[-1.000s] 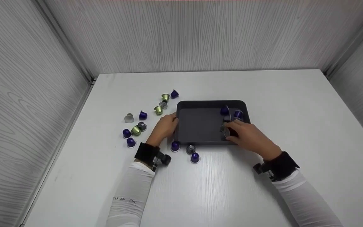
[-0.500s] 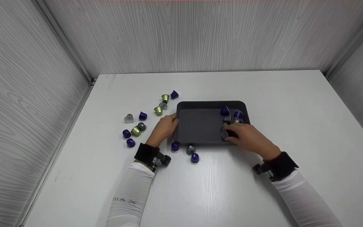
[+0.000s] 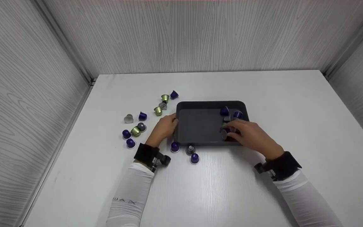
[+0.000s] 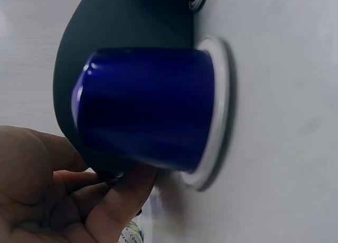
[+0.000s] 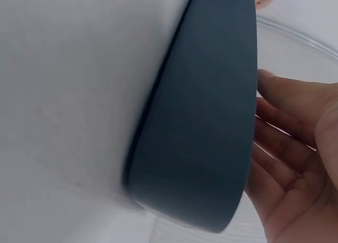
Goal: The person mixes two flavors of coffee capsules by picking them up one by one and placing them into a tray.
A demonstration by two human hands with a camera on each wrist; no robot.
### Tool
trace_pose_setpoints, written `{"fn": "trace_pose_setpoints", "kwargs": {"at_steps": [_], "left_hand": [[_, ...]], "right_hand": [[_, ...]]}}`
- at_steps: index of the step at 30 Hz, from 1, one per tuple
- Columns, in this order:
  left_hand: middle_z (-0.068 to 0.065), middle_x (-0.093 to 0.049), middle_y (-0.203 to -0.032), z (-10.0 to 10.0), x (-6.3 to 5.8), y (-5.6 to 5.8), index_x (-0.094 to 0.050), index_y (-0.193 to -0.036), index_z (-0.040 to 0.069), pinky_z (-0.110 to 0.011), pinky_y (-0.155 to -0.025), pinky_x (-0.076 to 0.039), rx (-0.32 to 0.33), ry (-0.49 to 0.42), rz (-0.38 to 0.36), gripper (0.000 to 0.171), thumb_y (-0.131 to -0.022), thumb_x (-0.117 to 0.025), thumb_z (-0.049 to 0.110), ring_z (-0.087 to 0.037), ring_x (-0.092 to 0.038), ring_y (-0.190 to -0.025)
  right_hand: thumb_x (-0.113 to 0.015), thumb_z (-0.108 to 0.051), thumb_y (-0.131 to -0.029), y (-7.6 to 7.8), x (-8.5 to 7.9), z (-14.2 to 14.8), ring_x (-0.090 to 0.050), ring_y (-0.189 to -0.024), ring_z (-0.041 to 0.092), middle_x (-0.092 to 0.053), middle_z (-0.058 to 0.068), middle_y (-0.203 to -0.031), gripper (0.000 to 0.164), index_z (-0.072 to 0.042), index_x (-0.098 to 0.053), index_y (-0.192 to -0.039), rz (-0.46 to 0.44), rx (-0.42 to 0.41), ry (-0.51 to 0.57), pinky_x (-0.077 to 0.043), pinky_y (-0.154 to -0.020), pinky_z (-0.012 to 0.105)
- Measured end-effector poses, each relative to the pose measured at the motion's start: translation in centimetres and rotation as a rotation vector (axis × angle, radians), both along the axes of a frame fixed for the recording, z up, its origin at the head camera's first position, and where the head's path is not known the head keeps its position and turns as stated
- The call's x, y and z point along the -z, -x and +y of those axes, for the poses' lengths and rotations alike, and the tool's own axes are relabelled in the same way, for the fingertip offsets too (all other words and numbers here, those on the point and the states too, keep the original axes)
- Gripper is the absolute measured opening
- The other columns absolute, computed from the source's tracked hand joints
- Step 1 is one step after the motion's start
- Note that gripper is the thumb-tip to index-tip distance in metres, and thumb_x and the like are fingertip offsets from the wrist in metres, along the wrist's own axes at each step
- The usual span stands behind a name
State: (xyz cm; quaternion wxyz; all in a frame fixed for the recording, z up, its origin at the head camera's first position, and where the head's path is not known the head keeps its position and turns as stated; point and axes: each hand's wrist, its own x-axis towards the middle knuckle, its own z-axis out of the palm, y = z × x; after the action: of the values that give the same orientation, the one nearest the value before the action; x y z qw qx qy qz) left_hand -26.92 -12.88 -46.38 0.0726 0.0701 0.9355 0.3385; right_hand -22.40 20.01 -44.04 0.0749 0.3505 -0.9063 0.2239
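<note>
Pinching the dark tray's [image 3: 197, 126] rim with my left hand [image 3: 165, 125], I cannot tell whether my right hand's [image 3: 252, 136] half-hidden fingers [image 3: 233, 124] hold the coffee capsule [image 3: 224, 135] inside. Open tray floor extends leftward.

The left half of the tray [image 3: 197, 124] offers room for a hand from above; in its right half, the right hand [image 3: 250, 136] and the loose capsules [image 3: 238, 114] stand in the way. The left hand [image 3: 164, 126] blocks the left wall, three front capsules [image 3: 190, 149] crowd the near wall, and the surface [image 3: 288, 107] right of the tray gives wide passage.
</note>
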Motion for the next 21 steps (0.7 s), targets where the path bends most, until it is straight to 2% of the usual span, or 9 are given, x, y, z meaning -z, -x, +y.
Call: {"fn": "trace_pose_setpoints", "kwargs": {"at_steps": [5,8,13,16,21], "left_hand": [[-0.015,-0.062,-0.124,0.0,0.1,0.1,-0.047,-0.146,0.008,-0.043,-0.089,-0.045,-0.003,0.001,-0.012,0.044,-0.104,-0.039,0.019,-0.029,-0.059,-0.097],[-0.015,-0.061,-0.126,0.0,0.1,0.1,-0.046,-0.146,0.008,-0.043,-0.091,-0.045,-0.002,-0.004,-0.018,0.044,-0.104,-0.039,0.019,-0.029,-0.058,-0.099],[-0.015,-0.061,-0.126,-0.1,0.0,0.1,-0.047,-0.145,0.007,-0.043,-0.091,-0.045,0.002,-0.004,-0.012,0.044,-0.104,-0.039,0.019,-0.029,-0.058,-0.099],[-0.016,-0.062,-0.126,-0.1,0.0,0.0,-0.049,-0.144,0.005,-0.043,-0.091,-0.045,0.003,-0.007,0.001,0.043,-0.103,-0.04,0.018,-0.029,-0.059,-0.098],[-0.017,-0.06,-0.129,-0.1,0.0,-0.1,-0.049,-0.143,0.004,-0.043,-0.095,-0.044,0.005,-0.009,0.017,0.043,-0.103,-0.041,0.017,-0.028,-0.058,-0.101]], "right_hand": [[-0.07,-0.018,-0.092,0.3,-0.3,0.6,-0.064,-0.094,0.024,-0.066,0.012,-0.112,0.034,-0.004,-0.064,-0.123,0.062,0.035,0.028,-0.053,-0.08,0.041],[-0.069,-0.018,-0.093,0.5,-0.4,1.0,-0.06,-0.11,0.03,-0.063,0.014,-0.122,0.037,-0.005,-0.062,-0.127,0.086,0.054,0.04,-0.048,-0.092,0.047],[-0.067,-0.018,-0.094,0.9,-0.4,1.9,-0.05,-0.124,0.035,-0.055,0.016,-0.134,0.043,-0.005,-0.056,-0.134,0.098,0.1,0.051,-0.041,-0.101,0.051],[-0.064,-0.022,-0.096,1.1,-0.4,2.3,-0.047,-0.126,0.036,-0.051,0.017,-0.137,0.046,-0.004,-0.053,-0.137,0.065,0.155,0.053,-0.039,-0.103,0.052],[-0.056,-0.027,-0.101,1.7,-0.1,3.1,-0.045,-0.129,0.04,-0.045,0.02,-0.143,0.052,-0.003,-0.044,-0.144,-0.077,0.272,0.044,-0.037,-0.103,0.054]]}}
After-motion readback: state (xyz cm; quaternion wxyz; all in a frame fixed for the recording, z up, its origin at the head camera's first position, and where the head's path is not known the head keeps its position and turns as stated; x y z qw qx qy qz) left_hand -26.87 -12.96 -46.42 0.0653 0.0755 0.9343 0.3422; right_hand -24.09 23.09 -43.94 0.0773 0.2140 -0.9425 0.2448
